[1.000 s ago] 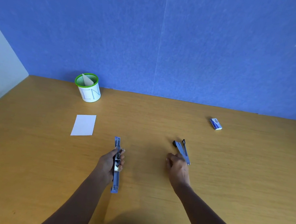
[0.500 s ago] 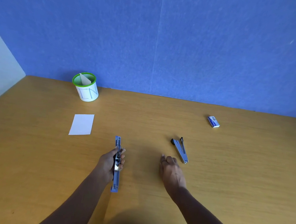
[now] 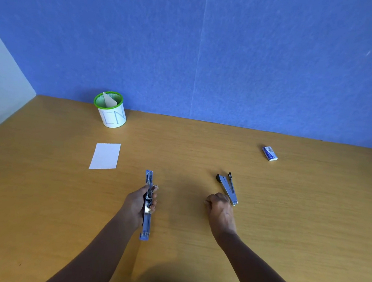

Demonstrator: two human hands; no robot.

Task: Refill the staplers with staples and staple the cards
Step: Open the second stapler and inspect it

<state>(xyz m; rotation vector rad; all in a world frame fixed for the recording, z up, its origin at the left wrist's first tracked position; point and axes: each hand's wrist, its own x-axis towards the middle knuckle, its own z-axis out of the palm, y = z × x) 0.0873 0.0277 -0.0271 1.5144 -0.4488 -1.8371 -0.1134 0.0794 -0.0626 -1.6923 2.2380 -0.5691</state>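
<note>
The worktop (image 3: 286,218) under both hands is smooth wood-grain board with a dull sheen. The blue stapler (image 3: 145,225) in the left hand (image 3: 139,203) is bright polished metal with blue plastic ends. The silver stapler (image 3: 227,187) just beyond the right hand (image 3: 219,210) is shiny metal with black plastic tips. The card (image 3: 105,155), ahead and left of the left hand, is matt white paper. The pot (image 3: 112,115) beyond it has green mesh and a paper wrap. The staple box (image 3: 269,153) far ahead of the right hand is printed cardboard. The wall (image 3: 234,54) behind looks like matt, fuzzy blue cloth
</note>
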